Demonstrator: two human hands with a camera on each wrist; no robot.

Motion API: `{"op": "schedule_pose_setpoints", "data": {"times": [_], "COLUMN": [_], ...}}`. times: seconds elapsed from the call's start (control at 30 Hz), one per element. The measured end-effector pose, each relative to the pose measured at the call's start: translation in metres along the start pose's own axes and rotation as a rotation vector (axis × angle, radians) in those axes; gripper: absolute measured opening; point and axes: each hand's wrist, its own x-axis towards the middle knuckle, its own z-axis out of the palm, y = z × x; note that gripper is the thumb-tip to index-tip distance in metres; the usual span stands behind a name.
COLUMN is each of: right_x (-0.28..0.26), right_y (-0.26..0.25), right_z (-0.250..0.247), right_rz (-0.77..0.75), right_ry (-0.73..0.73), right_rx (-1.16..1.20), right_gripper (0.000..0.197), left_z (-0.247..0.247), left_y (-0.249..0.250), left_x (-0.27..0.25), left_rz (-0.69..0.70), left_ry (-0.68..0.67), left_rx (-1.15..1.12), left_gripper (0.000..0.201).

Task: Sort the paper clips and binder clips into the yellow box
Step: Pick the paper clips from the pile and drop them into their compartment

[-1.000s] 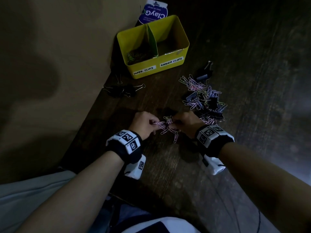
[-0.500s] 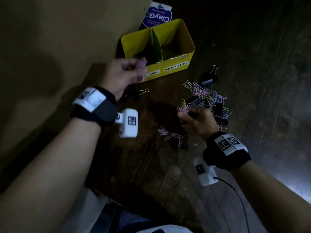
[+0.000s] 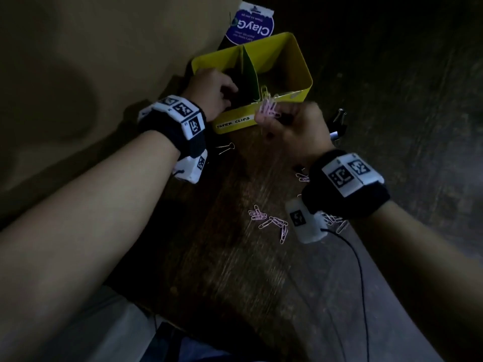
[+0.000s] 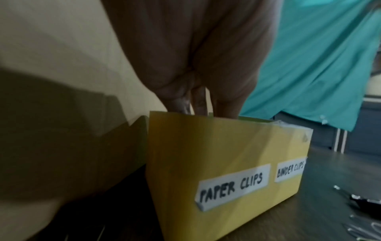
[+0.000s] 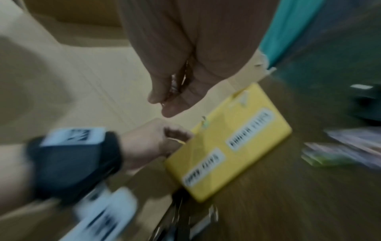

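Note:
The yellow box stands at the far edge of the dark wooden table, split by a green divider. My left hand reaches into its left compartment, labelled PAPER CLIPS. Its bunched fingers point down past the rim, pinching what look like pale paper clips. My right hand hovers at the box's front wall and grips a bunch of pink paper clips. More pink paper clips lie loose on the table near my right wrist.
A binder clip lies beside my left wrist, another right of my right hand. A purple ClayGo pack stands behind the box. A tan wall borders the table's left side. A black cable trails from the right wrist.
My left hand went from the table up into the paper clip compartment. My right hand picked pink paper clips from the pile and carried them to the box front.

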Motion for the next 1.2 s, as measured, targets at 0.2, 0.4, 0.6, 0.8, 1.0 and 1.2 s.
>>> {"op": "schedule_pose_setpoints", "data": {"times": [0.2,0.4,0.6,0.8,1.0,1.2], "right_x": [0.071,0.097,0.096,0.085,0.053,-0.044], "right_y": [-0.023,-0.030,-0.025,-0.020,-0.014,0.030], "right_z": [0.007,0.029,0.034,0.022,-0.002,-0.013], "right_rz": [-0.031,0.018,0.051,-0.032,-0.161,-0.177], "right_ry": [-0.031,-0.187,-0.227,-0.193,-0.146,-0.465], "right_rx": [-0.345,-0.748,-0.760,-0.691,-0.587,-0.606], "right_gripper": [0.032,0.046,0.049,0.039,0.017,0.020], "left_z": [0.007,0.039,0.058,0.075,0.103,0.116], "left_y": [-0.009,-0.021,-0.020,-0.007,0.016,0.038], "left_x": [-0.038,-0.082,-0.101,-0.112,-0.140,-0.180], "left_rz": [0.059,0.038,0.056,0.092,0.173,0.075], "left_ry": [0.376,0.563,0.445,0.281,-0.214,-0.330], "left_rx": [-0.159,-0.281,-0.349,-0.304,-0.172,0.100], "left_gripper": [0.017,0.012,0.009,0.011,0.023,0.047]}}
